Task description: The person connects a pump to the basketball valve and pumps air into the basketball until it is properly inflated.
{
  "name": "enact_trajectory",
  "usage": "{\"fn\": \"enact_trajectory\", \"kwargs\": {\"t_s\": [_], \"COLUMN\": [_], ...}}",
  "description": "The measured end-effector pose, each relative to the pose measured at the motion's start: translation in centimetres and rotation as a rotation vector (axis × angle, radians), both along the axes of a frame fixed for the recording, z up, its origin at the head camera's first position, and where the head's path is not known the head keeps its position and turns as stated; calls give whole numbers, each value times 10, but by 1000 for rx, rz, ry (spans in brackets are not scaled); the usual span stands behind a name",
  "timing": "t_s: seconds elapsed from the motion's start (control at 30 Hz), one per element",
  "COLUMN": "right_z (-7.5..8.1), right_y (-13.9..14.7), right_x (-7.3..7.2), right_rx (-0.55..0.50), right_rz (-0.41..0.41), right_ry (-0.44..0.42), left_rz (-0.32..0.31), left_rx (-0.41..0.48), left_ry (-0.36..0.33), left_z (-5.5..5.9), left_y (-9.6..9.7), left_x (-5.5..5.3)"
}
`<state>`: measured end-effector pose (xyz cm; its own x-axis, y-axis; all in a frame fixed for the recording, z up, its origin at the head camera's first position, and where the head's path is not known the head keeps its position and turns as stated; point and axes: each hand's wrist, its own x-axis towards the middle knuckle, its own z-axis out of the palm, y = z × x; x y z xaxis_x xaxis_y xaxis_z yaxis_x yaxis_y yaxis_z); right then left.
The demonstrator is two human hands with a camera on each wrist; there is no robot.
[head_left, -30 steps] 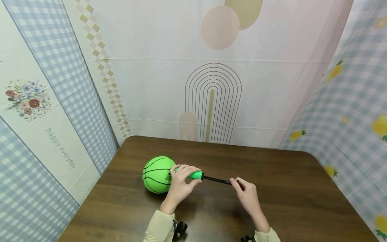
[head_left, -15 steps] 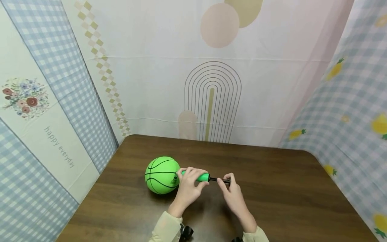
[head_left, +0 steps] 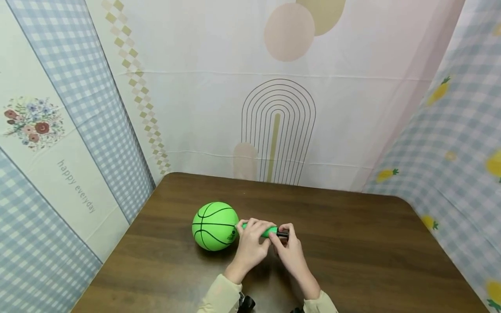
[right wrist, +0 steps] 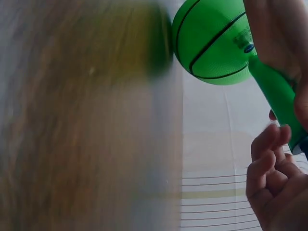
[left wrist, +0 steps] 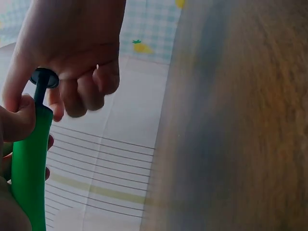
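A green basketball (head_left: 211, 230) with black lines rests on the table at left of centre in the head view. Just right of it, my left hand (head_left: 250, 245) grips the green barrel of a hand pump (head_left: 271, 231), its narrow end pointing at the ball's printed side. In the right wrist view, that tip meets the basketball (right wrist: 211, 43) at a small dark spot. My right hand (head_left: 291, 256) holds the black pump handle (head_left: 283, 234) at the other end. The left wrist view shows only a short length of black rod between handle (left wrist: 44, 77) and barrel (left wrist: 31, 163).
The brown wooden table (head_left: 372, 243) runs back to a patterned cloth wall (head_left: 195, 108). Blue checked cloths hang at the left (head_left: 113, 143) and right (head_left: 450, 161). Dark wrist cameras (head_left: 246, 303) sit by my sleeves.
My right hand has moved left, sliding the black rod into the barrel until both hands nearly meet. The basketball and my left hand have shifted slightly right.
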<state>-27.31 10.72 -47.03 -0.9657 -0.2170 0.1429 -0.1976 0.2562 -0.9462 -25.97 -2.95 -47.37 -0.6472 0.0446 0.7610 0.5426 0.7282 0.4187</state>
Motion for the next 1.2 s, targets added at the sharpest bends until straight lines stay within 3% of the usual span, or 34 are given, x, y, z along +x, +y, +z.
{"fn": "enact_trajectory", "kwargs": {"t_s": [0.1,0.23,0.33,0.4,0.47,0.6,0.7,0.77,0.9,1.2], "right_z": [2,7,10,10,11,12,15,16,18,19], "right_y": [5,14,18,20,22,25,27,28,28,30], "right_x": [-4,-12,-15,-17,-18,-21,-22,-22,-23,-24], "right_rx": [-56,-4,33,25,9,22,45,58,98,145], "right_rz": [1,26,59,70,72,53,47,55,60,30], "right_ry": [-24,-21,8,32,54,74,75,81,132,212], "left_rz": [-30,-107,-165,-170,-128,45,141,185,260,365], "left_rx": [1,-26,-85,-128,-164,-222,-289,-323,-345,-357], "left_ry": [-21,-85,-166,-209,-241,-325,-386,-391,-346,-224], "left_z": [-2,-2,4,12,22,37,39,38,32,17], "left_y": [2,0,-8,-17,-28,-49,-57,-59,-60,-57], "left_x": [2,4,4,3,4,7,8,6,2,-4]}}
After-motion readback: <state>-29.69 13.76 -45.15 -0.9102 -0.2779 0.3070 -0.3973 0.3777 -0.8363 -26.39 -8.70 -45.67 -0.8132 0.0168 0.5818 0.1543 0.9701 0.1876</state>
